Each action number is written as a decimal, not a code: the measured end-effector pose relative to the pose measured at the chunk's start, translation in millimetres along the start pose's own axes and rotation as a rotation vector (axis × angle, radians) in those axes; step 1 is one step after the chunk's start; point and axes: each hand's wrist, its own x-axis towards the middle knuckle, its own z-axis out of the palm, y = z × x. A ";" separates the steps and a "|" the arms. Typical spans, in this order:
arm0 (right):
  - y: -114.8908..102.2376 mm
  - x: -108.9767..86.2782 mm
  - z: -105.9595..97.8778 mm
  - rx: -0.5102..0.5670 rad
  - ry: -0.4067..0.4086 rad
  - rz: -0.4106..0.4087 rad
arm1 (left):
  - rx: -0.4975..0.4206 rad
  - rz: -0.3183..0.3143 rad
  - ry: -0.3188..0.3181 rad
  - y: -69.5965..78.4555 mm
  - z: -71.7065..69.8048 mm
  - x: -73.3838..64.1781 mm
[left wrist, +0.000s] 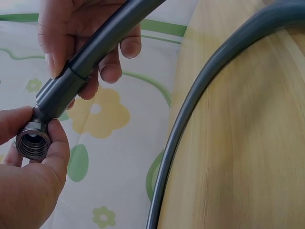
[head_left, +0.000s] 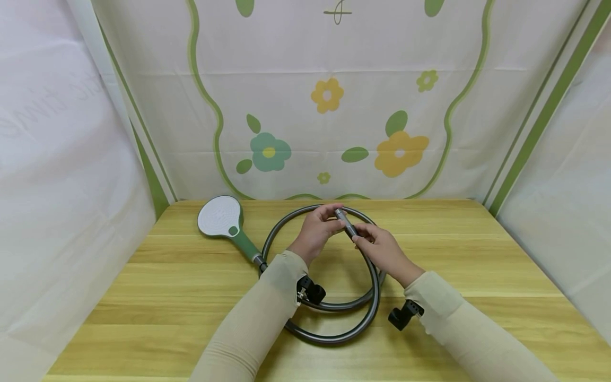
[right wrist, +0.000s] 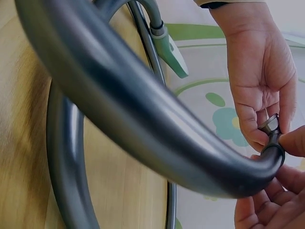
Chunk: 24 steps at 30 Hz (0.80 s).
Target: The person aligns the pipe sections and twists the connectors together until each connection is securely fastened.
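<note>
A dark grey shower hose point(head_left: 330, 338) lies in loops on the table, with one end lifted off it. At that end my left hand point(head_left: 312, 233) pinches the metal nut point(left wrist: 33, 141), whose inner thread shows in the left wrist view. Just behind the nut, my right hand point(head_left: 383, 250) holds the hose by its dark end sleeve point(left wrist: 61, 91). Both hands are close together, thumbs and fingers on either side of the fitting. The hose's other end joins the green handle point(head_left: 245, 245) of a shower head point(head_left: 219, 215), which lies face up at the back left.
Beneath everything is a wooden-topped table point(head_left: 477, 254). A white cloth wall point(head_left: 291, 106) with printed flowers stands along its back edge, and plain white cloth hangs at both sides. Black camera mounts point(head_left: 312, 291) sit on both wrists, near the hose loops.
</note>
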 end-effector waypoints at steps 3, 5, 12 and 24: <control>-0.9 -0.1 0.2 -0.042 0.011 0.017 | -0.002 -0.001 -0.001 0.2 0.3 0.0; -1.9 -0.4 0.2 -0.061 0.017 0.031 | -0.002 -0.002 0.000 0.2 0.5 0.1; -2.3 -2.4 1.5 -0.116 0.051 -0.005 | -0.001 -0.002 0.001 0.2 1.0 0.0; -3.8 -4.5 4.4 -0.239 0.091 -0.059 | 0.008 0.006 -0.005 0.3 1.0 -0.8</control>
